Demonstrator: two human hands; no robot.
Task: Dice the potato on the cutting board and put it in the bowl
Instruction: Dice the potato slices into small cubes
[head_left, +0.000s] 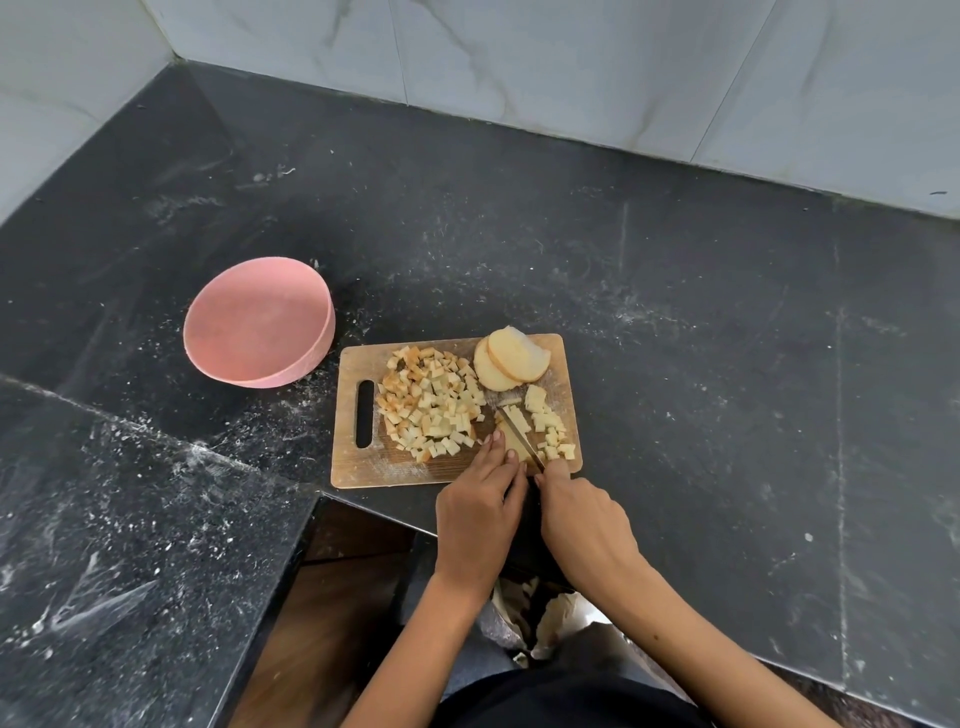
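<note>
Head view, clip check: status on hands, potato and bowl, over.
Right hand grips knife, left hand pins potato strips. Diced pile and two slices on cutting board. Pink bowl empty, nothing blocking.

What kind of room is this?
Most likely a home kitchen: a dark stone counter against tiled walls, with a wooden cutting board of diced potato beside a pink bowl.
</note>
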